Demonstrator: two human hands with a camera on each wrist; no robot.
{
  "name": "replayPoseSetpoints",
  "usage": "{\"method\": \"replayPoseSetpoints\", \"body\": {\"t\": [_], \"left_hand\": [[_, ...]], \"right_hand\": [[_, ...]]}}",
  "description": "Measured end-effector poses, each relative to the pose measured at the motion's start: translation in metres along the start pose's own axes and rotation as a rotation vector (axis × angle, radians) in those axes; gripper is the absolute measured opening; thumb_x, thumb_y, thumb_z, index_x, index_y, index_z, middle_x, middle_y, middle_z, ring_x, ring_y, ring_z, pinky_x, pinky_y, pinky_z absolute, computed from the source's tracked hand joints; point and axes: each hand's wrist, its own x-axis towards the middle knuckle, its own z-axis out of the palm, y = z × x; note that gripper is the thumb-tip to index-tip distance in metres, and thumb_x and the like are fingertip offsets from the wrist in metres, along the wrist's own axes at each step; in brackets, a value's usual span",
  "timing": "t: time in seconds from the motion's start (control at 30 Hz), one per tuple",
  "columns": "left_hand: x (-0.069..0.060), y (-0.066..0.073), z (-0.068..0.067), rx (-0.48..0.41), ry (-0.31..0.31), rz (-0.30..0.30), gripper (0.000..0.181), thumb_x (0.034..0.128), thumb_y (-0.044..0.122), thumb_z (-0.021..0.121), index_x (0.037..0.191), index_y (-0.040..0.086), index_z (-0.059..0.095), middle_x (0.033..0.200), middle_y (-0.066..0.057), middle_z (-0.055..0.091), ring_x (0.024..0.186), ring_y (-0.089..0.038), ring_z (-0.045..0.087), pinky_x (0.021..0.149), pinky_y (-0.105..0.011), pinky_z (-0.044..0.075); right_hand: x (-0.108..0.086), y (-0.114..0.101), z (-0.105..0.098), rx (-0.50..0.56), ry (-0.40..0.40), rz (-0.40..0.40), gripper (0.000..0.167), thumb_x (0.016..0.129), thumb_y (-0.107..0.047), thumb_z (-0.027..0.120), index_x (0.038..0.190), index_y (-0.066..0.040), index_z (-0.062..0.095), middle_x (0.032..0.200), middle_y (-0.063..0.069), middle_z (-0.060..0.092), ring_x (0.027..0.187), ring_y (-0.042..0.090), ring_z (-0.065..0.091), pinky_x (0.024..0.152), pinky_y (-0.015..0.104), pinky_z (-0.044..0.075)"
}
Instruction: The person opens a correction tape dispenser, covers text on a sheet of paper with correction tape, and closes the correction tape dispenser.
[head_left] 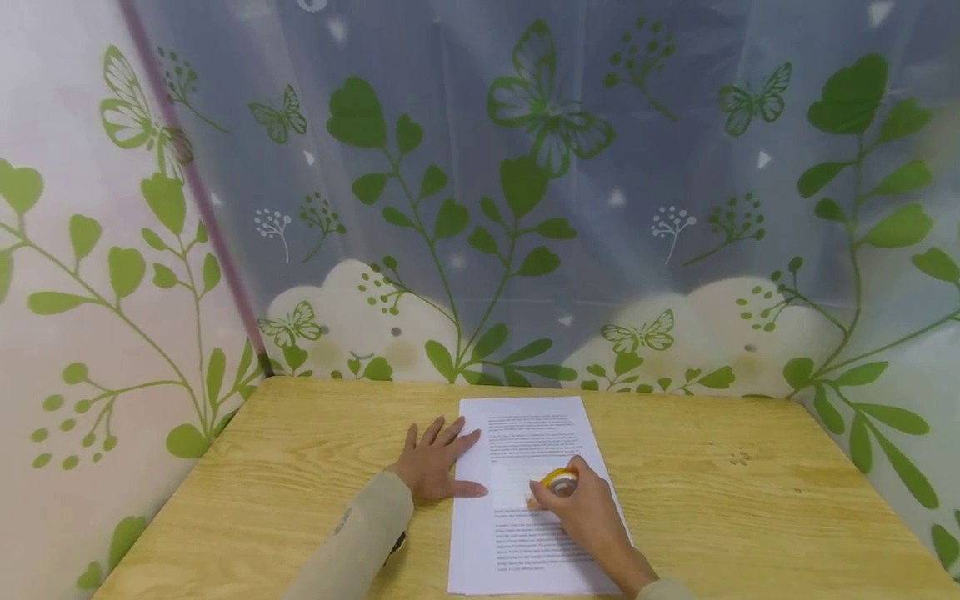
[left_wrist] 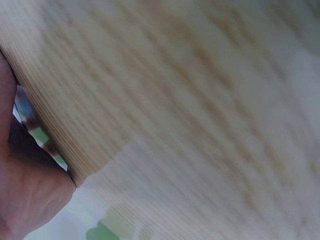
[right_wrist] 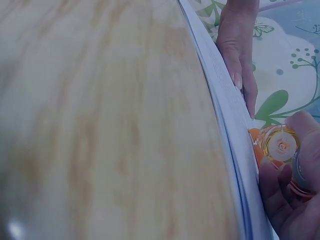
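Note:
A stack of printed paper [head_left: 517, 550] lies on the wooden table, with a band without dark print across its middle. My left hand [head_left: 435, 467] rests with spread fingers over the paper's left edge, thumb on the sheet; the left wrist view shows only part of the hand [left_wrist: 30, 185] at its left side. My right hand [head_left: 592, 512] pinches an orange correction-tape dispenser [head_left: 561, 481], its tip down at the page near the band. In the right wrist view the round, see-through dispenser [right_wrist: 280, 145] sits between the fingers of my right hand [right_wrist: 300, 200], against the paper [right_wrist: 225, 105].
The wooden table [head_left: 712, 500] extends on both sides of the paper. Behind it and at the sides hangs a curtain [head_left: 465, 275] printed with green leaves and butterflies. A dark band shows at the left sleeve [head_left: 360, 533].

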Motion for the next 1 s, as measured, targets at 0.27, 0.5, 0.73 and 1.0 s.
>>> {"method": "replayPoseSetpoints", "body": {"t": [0.27,0.5,0.73,1.0], "left_hand": [[0.001,-0.001,0.002,-0.001,0.001,0.005,0.095,0.0754,0.082,0.045,0.152,0.03,0.026,0.159,-0.004,0.015,0.143,-0.035,0.008,0.106,-0.065,0.004],[-0.001,-0.001,0.001,-0.005,-0.002,0.004,0.094,0.0761,0.081,0.047,0.152,0.029,0.026,0.158,-0.004,0.016,0.143,-0.035,0.008,0.107,-0.065,0.004],[0.001,-0.002,0.003,-0.021,0.005,0.008,0.095,0.0761,0.081,0.047,0.152,0.028,0.027,0.158,-0.006,0.016,0.143,-0.036,0.008,0.106,-0.065,0.002],[0.002,-0.003,0.005,-0.02,0.007,0.009,0.097,0.075,0.082,0.046,0.152,0.027,0.027,0.158,-0.006,0.016,0.143,-0.036,0.008,0.106,-0.065,0.002]], "right_hand": [[-0.003,0.0,-0.004,0.077,-0.013,0.045,0.044,0.08,-0.035,0.078,0.089,-0.006,0.046,0.068,-0.001,0.065,0.043,0.015,0.054,0.042,0.028,0.049],[-0.004,0.001,-0.007,0.089,-0.011,0.057,0.043,0.08,-0.033,0.078,0.089,-0.005,0.046,0.066,-0.001,0.065,0.043,0.014,0.052,0.042,0.027,0.047],[-0.003,0.005,-0.013,0.094,-0.017,0.076,0.042,0.081,-0.033,0.077,0.089,-0.005,0.047,0.066,0.0,0.066,0.044,0.015,0.052,0.043,0.027,0.047],[-0.003,0.009,-0.017,0.102,-0.015,0.101,0.042,0.08,-0.034,0.078,0.088,-0.006,0.047,0.065,0.0,0.065,0.046,0.013,0.05,0.044,0.026,0.046]]}}
